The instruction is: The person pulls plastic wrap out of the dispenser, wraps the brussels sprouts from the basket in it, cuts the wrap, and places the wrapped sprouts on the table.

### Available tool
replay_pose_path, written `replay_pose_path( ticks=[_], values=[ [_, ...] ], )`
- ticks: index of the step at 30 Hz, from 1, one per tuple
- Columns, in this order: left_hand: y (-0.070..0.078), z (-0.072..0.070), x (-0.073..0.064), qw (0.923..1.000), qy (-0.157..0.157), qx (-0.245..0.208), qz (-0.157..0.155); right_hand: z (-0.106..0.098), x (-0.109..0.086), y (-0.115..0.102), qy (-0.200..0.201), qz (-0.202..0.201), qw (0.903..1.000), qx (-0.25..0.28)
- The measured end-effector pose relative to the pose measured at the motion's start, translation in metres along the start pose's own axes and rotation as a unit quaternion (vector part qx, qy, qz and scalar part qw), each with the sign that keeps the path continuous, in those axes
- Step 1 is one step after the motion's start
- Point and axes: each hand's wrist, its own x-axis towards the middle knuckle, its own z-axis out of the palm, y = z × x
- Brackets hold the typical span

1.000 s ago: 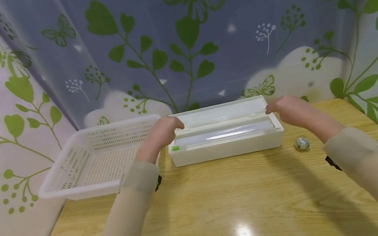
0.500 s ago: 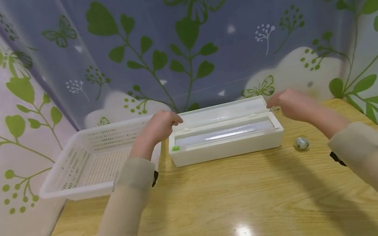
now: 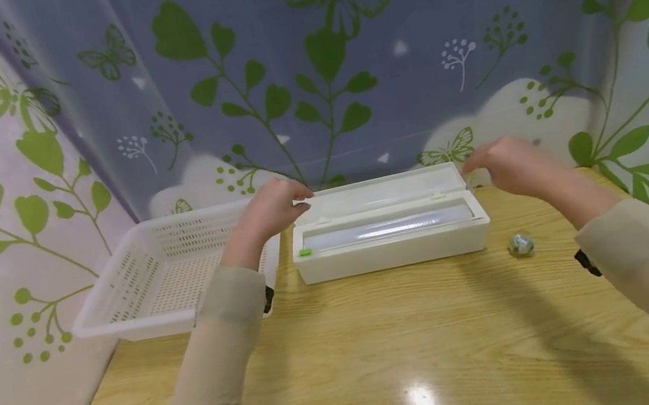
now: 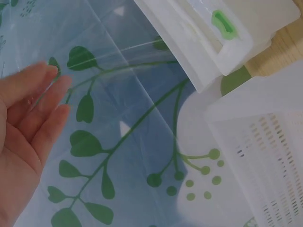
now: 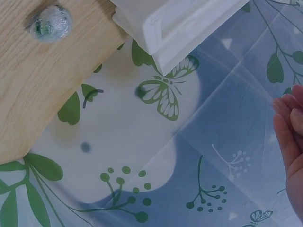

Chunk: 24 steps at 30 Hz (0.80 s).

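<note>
A long white dispenser box stands on the table, its lid raised at the back. Inside lies a shiny roll of cling film; a green slider sits at the left end. My left hand is over the lid's left end, thumb and forefinger slightly parted. In the left wrist view a faint sheen of clear film runs towards its fingertips. Beyond the lid's right end, my right hand pinches the clear film, which is barely visible between hand and box.
A white perforated plastic basket stands left of the box. A small crumpled ball in clear wrap, green and white, lies to the right. Behind the wooden table hangs a patterned curtain, close to the lid.
Both hands have risen from the lid's ends, the right one also going outward. The left thumb and forefinger have parted. Box, basket and ball keep their places.
</note>
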Motion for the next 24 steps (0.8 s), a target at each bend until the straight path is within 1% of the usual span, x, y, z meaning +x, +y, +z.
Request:
replay_pose_path(
  ticks=[5, 8, 12, 15, 19, 24],
  values=[
    [0.002, -0.002, 0.0, 0.9998, 0.001, -0.004, -0.022, -0.005, -0.001, -0.002, 0.006, -0.003, 0.9999, -0.012],
    [0.003, -0.005, 0.0, 0.9997, 0.005, -0.011, -0.021, -0.01, -0.003, -0.004, 0.006, 0.002, 0.9998, -0.022],
    [0.004, -0.008, 0.0, 0.9996, 0.026, -0.011, -0.002, -0.015, -0.005, -0.005, 0.01, 0.004, 0.9996, -0.026],
    [0.006, -0.01, -0.001, 0.9988, 0.048, 0.003, 0.012, -0.018, -0.007, -0.005, 0.026, -0.011, 0.9991, -0.031],
    [0.009, -0.013, -0.002, 0.9968, 0.076, 0.012, 0.022, -0.021, -0.009, -0.005, 0.052, -0.032, 0.9973, -0.042],
    [0.015, -0.018, -0.004, 0.9935, 0.107, 0.024, 0.032, -0.025, -0.01, -0.006, 0.077, -0.034, 0.9951, -0.051]
  ],
)
